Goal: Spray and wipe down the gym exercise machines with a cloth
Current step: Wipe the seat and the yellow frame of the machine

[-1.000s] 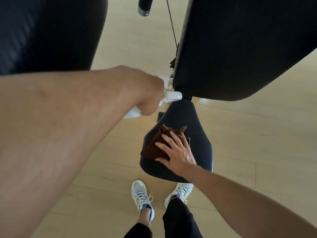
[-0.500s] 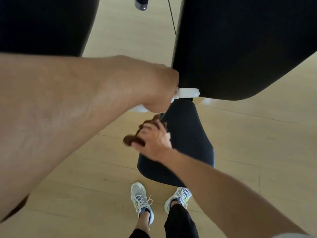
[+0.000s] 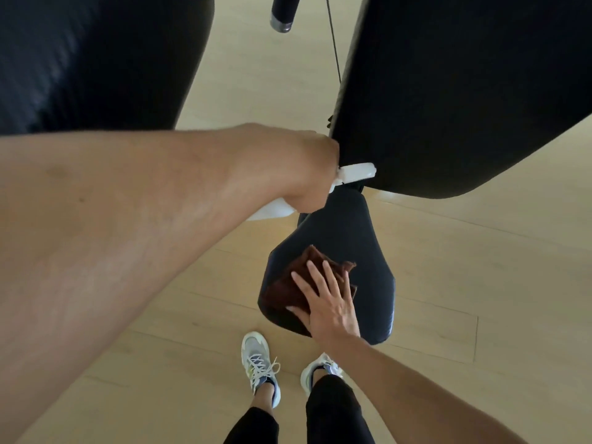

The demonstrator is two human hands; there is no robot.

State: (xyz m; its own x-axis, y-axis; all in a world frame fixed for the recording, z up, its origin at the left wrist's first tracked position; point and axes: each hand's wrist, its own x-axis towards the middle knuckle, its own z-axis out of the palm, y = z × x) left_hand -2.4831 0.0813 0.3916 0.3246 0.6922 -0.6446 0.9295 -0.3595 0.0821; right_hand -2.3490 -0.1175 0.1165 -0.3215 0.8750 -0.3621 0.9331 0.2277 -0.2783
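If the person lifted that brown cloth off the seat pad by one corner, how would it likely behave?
The brown cloth would probably hang limp: it already lies bunched and creased under the right hand. It looks thin, so likely light. Pushed, it should slide readily over the seat pad, whose surface looks smooth and glossy, and may bunch up further.

Seat [image 3: 358,251] is showing black with a faint sheen. Cloth [image 3: 288,283] on it is looking dark brown. Spray bottle [image 3: 355,174] is showing white. Two big pads, left [image 3: 96,59] and right [image 3: 448,91], are showing black with a fine woven texture. Floor [image 3: 480,283] is showing pale wood planks with thin dark seams. Bar [image 3: 283,11] up top is showing black with a silver tip. Cable [image 3: 333,43] is looking black. Shoes [image 3: 259,363] are showing white-grey with yellow-green accents and white laces. Trousers [image 3: 333,411] are showing black.
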